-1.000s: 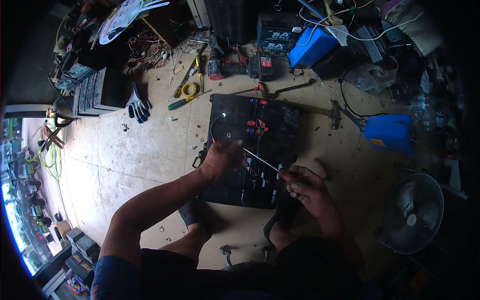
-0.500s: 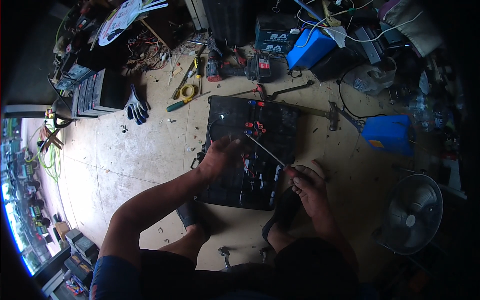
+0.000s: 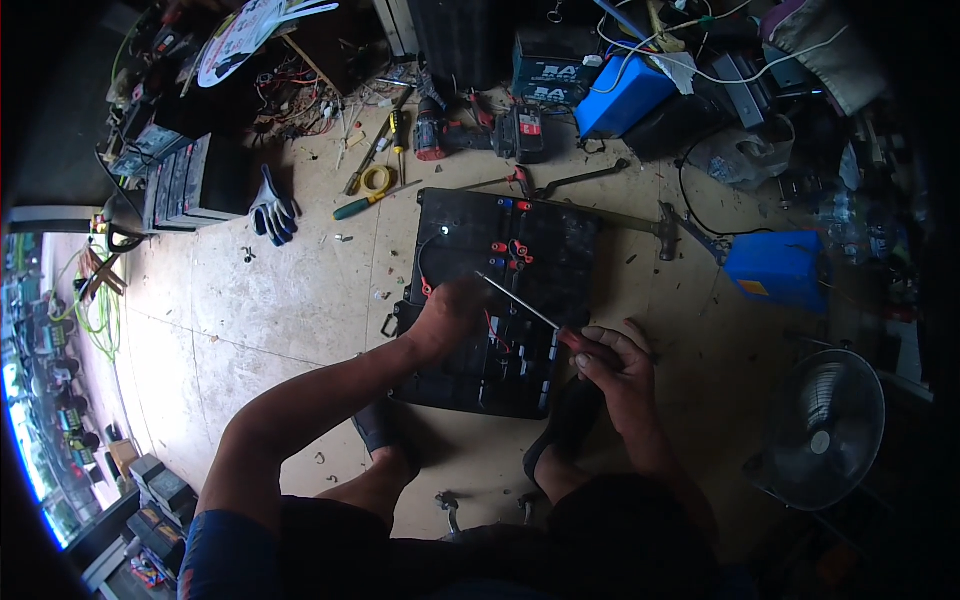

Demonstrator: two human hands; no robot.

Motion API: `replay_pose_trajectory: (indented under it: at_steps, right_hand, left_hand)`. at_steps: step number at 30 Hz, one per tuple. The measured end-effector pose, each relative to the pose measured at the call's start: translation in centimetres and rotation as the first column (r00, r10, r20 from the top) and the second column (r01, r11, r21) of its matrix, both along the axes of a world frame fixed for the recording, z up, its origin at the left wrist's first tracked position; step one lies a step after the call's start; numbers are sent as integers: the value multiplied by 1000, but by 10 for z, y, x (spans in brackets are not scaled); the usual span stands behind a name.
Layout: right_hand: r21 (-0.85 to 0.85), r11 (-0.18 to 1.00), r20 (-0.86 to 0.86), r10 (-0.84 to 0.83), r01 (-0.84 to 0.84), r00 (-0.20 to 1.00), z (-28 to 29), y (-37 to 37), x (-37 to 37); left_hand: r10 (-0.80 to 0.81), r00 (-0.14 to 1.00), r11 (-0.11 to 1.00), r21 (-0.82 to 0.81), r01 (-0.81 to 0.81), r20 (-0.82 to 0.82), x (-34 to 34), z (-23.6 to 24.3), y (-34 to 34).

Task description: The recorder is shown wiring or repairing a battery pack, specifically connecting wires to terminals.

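Below me lies a black battery block (image 3: 555, 240) of joined batteries, with red and blue terminal pieces (image 3: 518, 255) and thin wires. My left hand (image 3: 448, 312) is over its left middle beside a red wire end (image 3: 427, 288); its fingers curl but are blurred, so what they hold is unclear. My right hand (image 3: 615, 365), closed round the red handle of a screwdriver (image 3: 518, 301), is at the block's right edge, the steel shaft angled up-left toward a point just beyond my left fingers.
Behind the block lie a wrench (image 3: 580, 178), hammer (image 3: 667, 230), drill (image 3: 432, 135), yellow tape roll (image 3: 376, 180) and glove (image 3: 275, 210). Stacked batteries (image 3: 195, 180) are at left; a blue pack (image 3: 775, 268) and fan (image 3: 820, 430) at right. My feet flank the block's near side.
My left hand has turned and blurred, its fingers drawing down from the terminals. The screwdriver and right hand shifted slightly, the tip now a little left of where it was half a second ago.
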State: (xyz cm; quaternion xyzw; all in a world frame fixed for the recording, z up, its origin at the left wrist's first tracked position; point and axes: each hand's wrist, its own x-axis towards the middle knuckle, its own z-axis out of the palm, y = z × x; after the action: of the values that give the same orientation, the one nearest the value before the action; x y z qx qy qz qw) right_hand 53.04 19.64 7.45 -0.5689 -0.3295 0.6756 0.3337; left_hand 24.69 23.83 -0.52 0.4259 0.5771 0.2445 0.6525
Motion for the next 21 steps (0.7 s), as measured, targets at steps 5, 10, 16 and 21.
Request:
replay_pose_trajectory:
  at_steps: [5,10,16,21]
  right_hand:
    - [200,963,191,143,-181,971,18,9,-4]
    - [466,789,467,164,-400,869,24,14,-9]
    - [438,827,445,143,-354,884,20,11,-12]
    - [502,769,509,106,-395,854,17,15,-11]
  left_hand:
    - [-199,800,683,505,528,-566,-4,-20,-1]
    - [-160,727,638,492,592,-667,0,-18,-1]
    - [-93,794,757,476,448,-600,4,11,-7]
    - [-14,862,763,552,337,-507,9,-12,-12]
